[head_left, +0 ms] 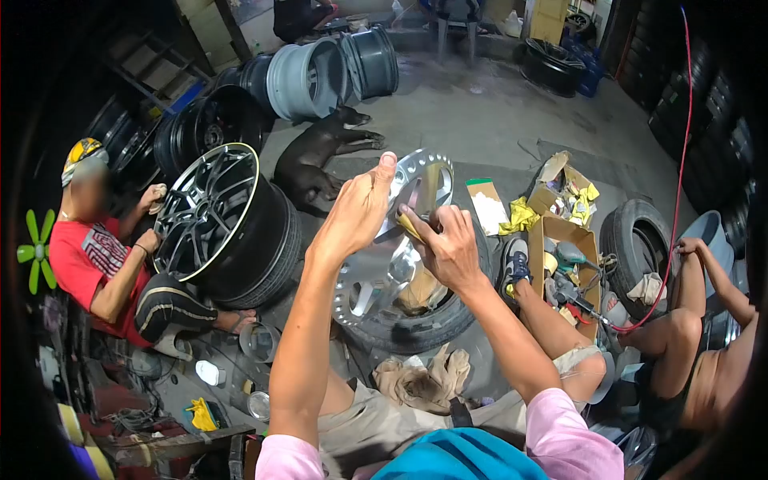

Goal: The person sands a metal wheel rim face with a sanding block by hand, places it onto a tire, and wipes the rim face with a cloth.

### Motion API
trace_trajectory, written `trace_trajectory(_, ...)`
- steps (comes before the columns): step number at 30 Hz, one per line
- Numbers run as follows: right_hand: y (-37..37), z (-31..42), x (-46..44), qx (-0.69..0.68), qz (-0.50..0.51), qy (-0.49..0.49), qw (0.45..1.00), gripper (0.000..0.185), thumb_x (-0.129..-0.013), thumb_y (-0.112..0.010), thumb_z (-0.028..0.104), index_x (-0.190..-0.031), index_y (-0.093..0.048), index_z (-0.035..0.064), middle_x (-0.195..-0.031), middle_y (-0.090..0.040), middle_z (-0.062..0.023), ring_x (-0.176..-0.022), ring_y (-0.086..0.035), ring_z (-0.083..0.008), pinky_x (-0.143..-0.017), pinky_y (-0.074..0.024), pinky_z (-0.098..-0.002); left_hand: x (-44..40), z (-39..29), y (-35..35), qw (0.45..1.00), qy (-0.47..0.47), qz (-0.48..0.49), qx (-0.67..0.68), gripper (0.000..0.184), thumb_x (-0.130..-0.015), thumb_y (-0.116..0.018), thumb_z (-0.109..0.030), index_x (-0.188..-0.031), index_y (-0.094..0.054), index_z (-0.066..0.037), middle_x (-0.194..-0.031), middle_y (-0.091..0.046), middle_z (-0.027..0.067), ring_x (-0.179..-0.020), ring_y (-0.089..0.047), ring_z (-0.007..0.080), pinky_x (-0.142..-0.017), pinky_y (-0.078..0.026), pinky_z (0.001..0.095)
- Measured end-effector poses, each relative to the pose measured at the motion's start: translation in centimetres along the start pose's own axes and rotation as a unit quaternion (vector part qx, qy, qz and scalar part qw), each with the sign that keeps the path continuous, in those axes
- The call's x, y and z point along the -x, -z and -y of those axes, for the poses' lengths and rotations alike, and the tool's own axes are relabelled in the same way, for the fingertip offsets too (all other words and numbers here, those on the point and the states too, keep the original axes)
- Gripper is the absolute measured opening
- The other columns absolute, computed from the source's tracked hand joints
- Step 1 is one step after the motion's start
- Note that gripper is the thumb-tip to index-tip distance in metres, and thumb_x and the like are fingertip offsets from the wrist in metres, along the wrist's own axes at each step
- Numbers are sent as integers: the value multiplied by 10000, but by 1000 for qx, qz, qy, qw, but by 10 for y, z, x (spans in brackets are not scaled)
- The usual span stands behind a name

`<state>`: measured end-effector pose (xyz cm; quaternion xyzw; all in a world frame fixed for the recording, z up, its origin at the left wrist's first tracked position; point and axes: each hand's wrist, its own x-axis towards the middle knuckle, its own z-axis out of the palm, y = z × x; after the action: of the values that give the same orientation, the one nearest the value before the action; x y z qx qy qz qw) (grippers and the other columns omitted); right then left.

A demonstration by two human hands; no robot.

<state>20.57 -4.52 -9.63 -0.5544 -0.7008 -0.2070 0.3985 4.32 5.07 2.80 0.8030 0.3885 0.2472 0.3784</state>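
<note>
My left hand (364, 204) grips the upper left edge of a shiny metal wheel disc (436, 172), its thumb pointing up. The disc has a ring of small holes along its rim and wide openings between spokes. My right hand (454, 246) pinches a small folded tan piece (412, 224), perhaps sandpaper, at the disc's face. Below, a shiny holed rim part (356, 300) shows over a tire (400, 332) on the floor; whether it belongs to the same disc I cannot tell. A crumpled beige cloth (424, 378) lies near my lap.
At left a seated person (96, 256) handles a black spoked wheel (212, 212). A dark dog (320, 152) lies beyond. Right of me are a cardboard box of tools (564, 264), a tire (636, 248), a red hose (686, 120) and another person's legs (680, 336).
</note>
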Motion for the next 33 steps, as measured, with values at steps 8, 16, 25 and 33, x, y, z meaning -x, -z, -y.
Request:
trace_trajectory(8,-1,-13,-14,78,-21,-22,996,600,-866,-767,253,-1455,-652,267,-921,-446,-34,-868,-507,-214,-756,-372,-395,3,-6,-3,1000,-17,-17,-2,825,-1126,-254,-620,-928,-588,107,-757,-553,318,-772,-466,499,-824,-460,543)
trace_trajectory(16,1,-21,-23,67,-24,-12,997,568,-858,-753,225,-1421,-675,239,-915,-457,-46,-880,-511,-233,-768,-373,-398,2,-4,1,1000,-12,-16,0,838,-1119,-267,-630,-976,-618,117,-771,-588,329,-791,-503,537,-835,-460,555)
trace_trajectory(25,4,-30,-28,90,-20,13,996,594,-838,-775,264,-1422,-669,256,-937,-465,-31,-895,-513,-216,-780,-373,-390,1,1,0,1000,-17,-25,8,860,-1111,-252,-655,-959,-601,117,-766,-559,313,-758,-424,467,-823,-460,541)
trace_trajectory(33,-4,16,6,-48,62,-50,996,545,-880,-763,219,-1419,-683,229,-910,-472,-54,-867,-501,-230,-780,-366,-402,5,-1,2,999,-21,-33,3,855,-1113,-256,-654,-929,-582,115,-722,-518,274,-739,-395,379,-799,-464,511)
